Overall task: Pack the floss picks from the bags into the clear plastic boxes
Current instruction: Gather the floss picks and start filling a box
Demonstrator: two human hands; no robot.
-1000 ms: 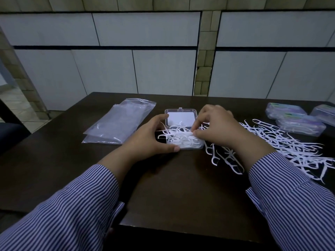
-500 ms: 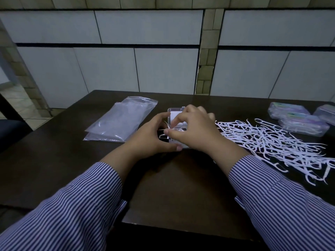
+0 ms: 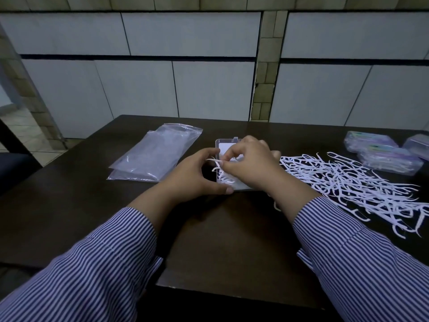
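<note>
Dark table (image 3: 209, 240): left hand (image 3: 197, 175) grips the clear box (image 3: 228, 145), right hand (image 3: 250, 166) fingers pinch floss picks (image 3: 220, 169); protruding ends could spill or block closing.

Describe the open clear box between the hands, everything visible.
The clear plastic box lies flat on the dark table, lid swung open to the far side, a small latch tab on the lid's far edge and a white label inside it. Its near tray holds white floss picks, some poking out over the left edge. The left hand cups the tray's left side, thumb along the near edge. The right hand covers most of the tray and pinches picks above it. The right side is hidden.
</note>
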